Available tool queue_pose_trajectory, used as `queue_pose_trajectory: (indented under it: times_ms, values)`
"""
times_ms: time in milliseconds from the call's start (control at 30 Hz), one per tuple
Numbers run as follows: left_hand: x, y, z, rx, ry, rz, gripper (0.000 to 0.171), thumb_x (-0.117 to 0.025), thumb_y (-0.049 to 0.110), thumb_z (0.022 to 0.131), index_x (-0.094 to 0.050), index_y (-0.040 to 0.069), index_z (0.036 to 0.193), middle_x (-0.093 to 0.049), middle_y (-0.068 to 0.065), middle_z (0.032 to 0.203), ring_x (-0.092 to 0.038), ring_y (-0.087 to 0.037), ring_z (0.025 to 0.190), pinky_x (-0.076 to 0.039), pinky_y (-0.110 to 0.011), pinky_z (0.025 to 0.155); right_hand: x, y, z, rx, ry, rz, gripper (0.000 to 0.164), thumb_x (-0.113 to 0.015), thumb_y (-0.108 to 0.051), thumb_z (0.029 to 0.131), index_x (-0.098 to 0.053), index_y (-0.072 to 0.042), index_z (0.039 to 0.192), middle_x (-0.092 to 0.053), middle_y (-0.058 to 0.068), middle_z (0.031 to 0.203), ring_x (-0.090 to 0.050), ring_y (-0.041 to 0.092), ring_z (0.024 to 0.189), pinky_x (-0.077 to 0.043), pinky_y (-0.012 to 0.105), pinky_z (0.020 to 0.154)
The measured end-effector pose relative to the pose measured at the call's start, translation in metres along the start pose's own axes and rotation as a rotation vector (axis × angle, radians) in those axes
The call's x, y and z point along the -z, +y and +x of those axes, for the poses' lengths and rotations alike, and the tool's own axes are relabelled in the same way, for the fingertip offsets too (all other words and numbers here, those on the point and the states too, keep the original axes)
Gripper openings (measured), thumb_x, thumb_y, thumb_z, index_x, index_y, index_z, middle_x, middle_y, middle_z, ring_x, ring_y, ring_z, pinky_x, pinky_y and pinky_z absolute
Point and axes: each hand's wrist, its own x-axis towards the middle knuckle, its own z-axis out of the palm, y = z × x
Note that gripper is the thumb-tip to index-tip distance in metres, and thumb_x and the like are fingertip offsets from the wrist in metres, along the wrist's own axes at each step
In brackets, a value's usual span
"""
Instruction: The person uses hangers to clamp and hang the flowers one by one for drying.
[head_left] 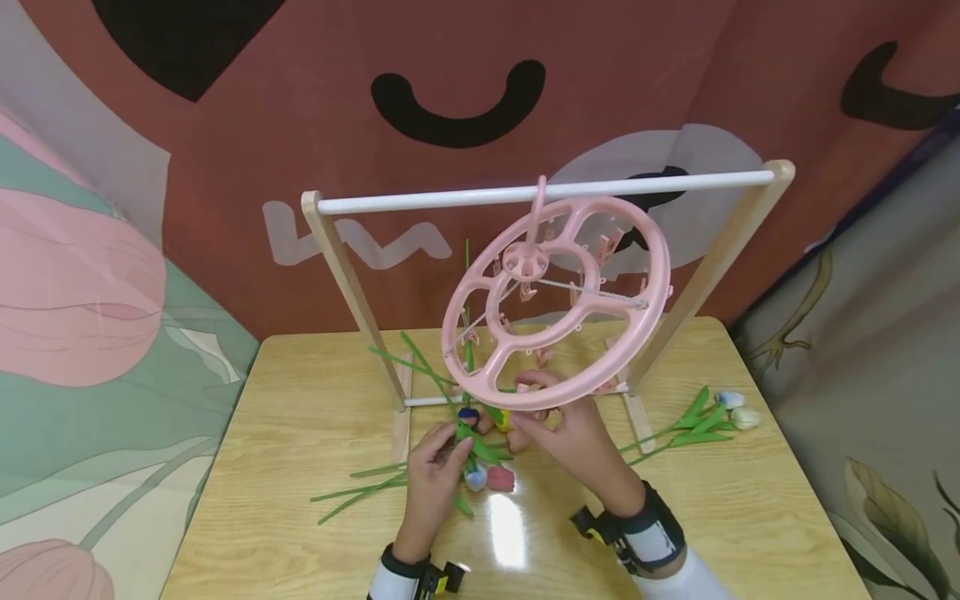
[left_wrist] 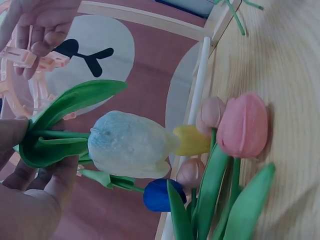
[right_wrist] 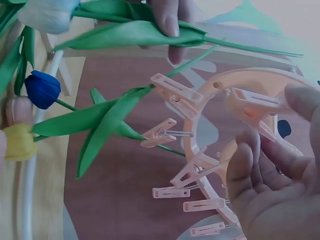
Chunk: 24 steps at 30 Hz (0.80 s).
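Observation:
My left hand [head_left: 437,467] pinches the stem and leaves of a pale blue-and-white artificial tulip [left_wrist: 127,142], its bloom pointing down. A pink round clip hanger [head_left: 651,329] hangs tilted from a rail. Below its rim, my right hand [head_left: 573,437] grips one of its pink clothespins [right_wrist: 255,105] between thumb and fingers. Whether anything sits in that clip's mouth, I cannot tell. Other clips hold a yellow tulip [right_wrist: 20,142] and a dark blue tulip [right_wrist: 43,90] by their stems, blooms downward, between my hands.
A wooden stand with a white rail [head_left: 427,200] carries the hanger. On the table [head_left: 300,417], a pink tulip [head_left: 500,478] and other stems lie near my left hand. White and pale blue tulips [head_left: 744,418] lie at the right. A printed cloth [head_left: 247,275] closes off the back.

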Motion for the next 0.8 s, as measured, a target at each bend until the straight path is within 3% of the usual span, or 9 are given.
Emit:
queue_pose_trajectory:
  times_ms: [133,200,433,667,800]
  values:
    - [0.001,0.000,0.001,0.020,-0.007,0.014,0.024,-0.068,-0.011,0.093,-0.072,-0.007,0.115,-0.069,-0.026,0.102,-0.068,-0.005,0.095,-0.064,-0.023,0.080,0.002,-0.001,0.005,0.002,-0.003,0.030,0.036,-0.080,-0.010,0.091,-0.065,-0.007,0.123,-0.071,0.006,0.116,-0.069,0.020,0.106,-0.062,0.037,0.091]
    - [0.001,0.000,0.002,0.030,-0.008,0.020,0.023,-0.068,-0.011,0.093,-0.072,-0.007,0.115,-0.069,-0.027,0.102,-0.068,-0.005,0.095,-0.064,-0.024,0.079,0.002,-0.002,0.006,-0.023,-0.017,0.076,0.032,-0.079,-0.009,0.091,-0.065,-0.007,0.120,-0.070,0.006,0.113,-0.069,0.018,0.103,-0.063,0.035,0.090]
    - [0.000,-0.002,0.003,0.036,-0.007,0.027,0.024,-0.071,-0.004,0.094,-0.072,-0.007,0.117,-0.072,-0.019,0.102,-0.071,-0.010,0.096,-0.064,-0.026,0.081,-0.002,0.001,0.004,-0.104,-0.050,0.254,0.031,-0.080,-0.003,0.089,-0.064,-0.004,0.116,-0.069,0.011,0.116,-0.071,0.014,0.103,-0.063,0.031,0.089]
    - [-0.002,-0.002,0.006,0.029,-0.009,0.026,0.023,-0.071,-0.005,0.093,-0.074,-0.003,0.115,-0.073,-0.017,0.105,-0.071,-0.012,0.096,-0.064,-0.027,0.082,-0.008,0.008,0.000,-0.112,-0.051,0.240,0.035,-0.081,-0.006,0.089,-0.066,-0.003,0.120,-0.073,0.007,0.104,-0.069,0.009,0.090,-0.064,0.034,0.084]
    - [-0.004,0.000,0.008,0.067,-0.020,0.040,0.025,-0.070,-0.009,0.092,-0.075,0.001,0.115,-0.073,-0.019,0.104,-0.071,-0.010,0.095,-0.065,-0.027,0.080,-0.011,0.011,-0.002,-0.096,-0.037,0.244,0.036,-0.081,-0.004,0.088,-0.068,-0.004,0.122,-0.073,0.008,0.101,-0.068,0.010,0.087,-0.064,0.033,0.081]
